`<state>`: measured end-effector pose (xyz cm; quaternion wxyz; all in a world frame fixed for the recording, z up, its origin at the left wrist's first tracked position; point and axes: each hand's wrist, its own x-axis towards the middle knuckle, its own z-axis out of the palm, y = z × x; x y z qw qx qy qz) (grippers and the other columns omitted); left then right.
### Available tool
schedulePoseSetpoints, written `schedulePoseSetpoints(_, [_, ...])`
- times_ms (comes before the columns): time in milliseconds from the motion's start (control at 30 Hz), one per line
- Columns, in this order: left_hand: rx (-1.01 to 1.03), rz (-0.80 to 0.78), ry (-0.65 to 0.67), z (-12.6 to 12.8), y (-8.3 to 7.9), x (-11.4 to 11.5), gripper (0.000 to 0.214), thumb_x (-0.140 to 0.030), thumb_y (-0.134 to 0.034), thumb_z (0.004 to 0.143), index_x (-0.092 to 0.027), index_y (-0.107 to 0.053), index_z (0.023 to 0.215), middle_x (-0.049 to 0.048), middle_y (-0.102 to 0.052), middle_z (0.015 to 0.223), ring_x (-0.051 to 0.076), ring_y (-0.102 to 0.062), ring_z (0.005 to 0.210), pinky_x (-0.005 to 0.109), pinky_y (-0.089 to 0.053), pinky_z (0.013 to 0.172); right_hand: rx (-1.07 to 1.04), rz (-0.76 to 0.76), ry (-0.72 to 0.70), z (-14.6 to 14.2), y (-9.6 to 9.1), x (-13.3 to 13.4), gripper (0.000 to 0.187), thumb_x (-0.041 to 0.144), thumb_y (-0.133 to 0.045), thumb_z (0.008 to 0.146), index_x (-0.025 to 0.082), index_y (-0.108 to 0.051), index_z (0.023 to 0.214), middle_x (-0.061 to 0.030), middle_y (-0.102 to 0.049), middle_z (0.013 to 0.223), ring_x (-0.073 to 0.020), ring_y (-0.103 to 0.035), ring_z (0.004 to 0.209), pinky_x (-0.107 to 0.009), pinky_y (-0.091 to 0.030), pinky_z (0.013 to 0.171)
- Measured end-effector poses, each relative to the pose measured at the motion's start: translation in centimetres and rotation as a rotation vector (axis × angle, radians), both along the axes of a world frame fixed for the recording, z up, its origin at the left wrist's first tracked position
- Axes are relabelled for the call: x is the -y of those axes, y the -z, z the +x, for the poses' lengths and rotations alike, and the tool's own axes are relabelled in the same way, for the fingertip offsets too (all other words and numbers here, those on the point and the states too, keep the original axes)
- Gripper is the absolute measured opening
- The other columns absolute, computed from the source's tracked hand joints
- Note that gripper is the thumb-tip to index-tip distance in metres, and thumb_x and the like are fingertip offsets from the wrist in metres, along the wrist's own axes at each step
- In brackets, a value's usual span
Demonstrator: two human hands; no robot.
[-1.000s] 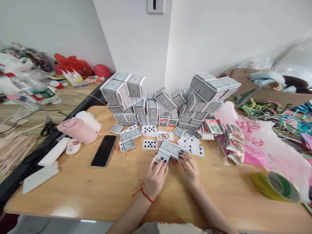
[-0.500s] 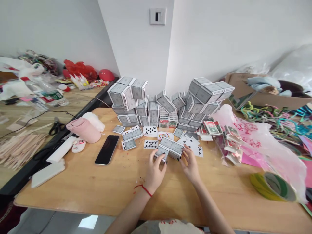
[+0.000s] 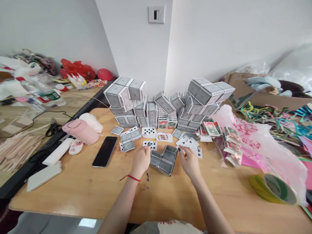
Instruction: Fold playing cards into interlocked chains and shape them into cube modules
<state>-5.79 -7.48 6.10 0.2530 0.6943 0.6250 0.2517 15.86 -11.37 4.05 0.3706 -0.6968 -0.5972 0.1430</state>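
Observation:
In the middle of the table lies an L-shaped block of folded playing cards (image 3: pixel 163 162), grey patterned backs outward. My left hand (image 3: pixel 141 161) is closed at the block's left end, thumb on top; its other fingers are mostly hidden. Just off the right side is my right hand (image 3: pixel 190 161), fingers bent and apart, holding nothing. Behind the block lie face-up playing cards (image 3: pixel 164 137) and a small flat piece made of cards (image 3: pixel 131 136). Farther back stand a left stack of folded-card blocks (image 3: pixel 126 100) and a right stack of such blocks (image 3: pixel 204 97).
Left of the cards lie a black phone (image 3: pixel 105 151), a pink roll (image 3: pixel 81 130) and a white power bank (image 3: pixel 44 175). To the right are card boxes (image 3: pixel 211 128), a pink-printed plastic bag (image 3: pixel 253 139) and a roll of tape (image 3: pixel 273 188). A wall (image 3: pixel 141 42) rises behind.
The L-shaped block has been turned and moved slightly nearer to me. My left hand has moved left to the block's end; my right hand now sits just off its right side.

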Motion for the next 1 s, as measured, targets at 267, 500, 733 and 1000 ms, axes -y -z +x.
schedulePoseSetpoints(267, [0.219,-0.007,-0.011,2.3,2.4,0.3,0.028,-0.031,-0.033,0.088,-0.017,-0.058,0.09,0.0093,-0.065,0.092,0.019,-0.06,0.085,0.031,-0.045,0.075,0.314,-0.007,-0.162,-5.3,-0.4,0.3,0.045,0.022,-0.032,0.086,0.018,-0.04,0.13,-0.0122,-0.042,0.134,-0.0276,-0.029,0.128,-0.049,-0.03,0.099])
schedulePoseSetpoints(500, [0.28,-0.11,0.027,2.7,3.1,-0.2,0.023,-0.027,-0.035,0.085,-0.018,-0.05,0.071,0.0054,-0.063,0.078,0.017,-0.059,0.074,0.028,-0.045,0.068,0.564,-0.155,-0.183,-7.8,-0.5,0.9,0.054,0.036,-0.035,0.086,0.016,-0.031,0.136,-0.0143,-0.037,0.138,-0.0337,-0.024,0.13,-0.055,-0.016,0.102])
schedulePoseSetpoints(733, [0.255,-0.113,0.012,2.6,3.3,-0.5,0.023,-0.026,-0.035,0.084,-0.018,-0.047,0.066,0.0031,-0.059,0.068,0.015,-0.055,0.064,0.026,-0.041,0.061,0.536,-0.158,-0.18,-7.9,-0.9,0.6,0.055,0.036,-0.039,0.084,0.014,-0.034,0.134,-0.015,-0.034,0.14,-0.0351,-0.027,0.127,-0.055,-0.017,0.101])
schedulePoseSetpoints(1000, [0.422,-0.1,-0.043,2.9,3.0,-1.6,0.028,-0.03,-0.039,0.081,-0.017,-0.057,0.064,0.005,-0.066,0.073,0.016,-0.059,0.069,0.027,-0.041,0.065,0.174,0.054,-0.125,-6.0,0.6,-0.7,0.045,0.023,-0.044,0.078,0.016,-0.05,0.121,-0.0135,-0.042,0.132,-0.029,-0.033,0.123,-0.048,-0.029,0.099])
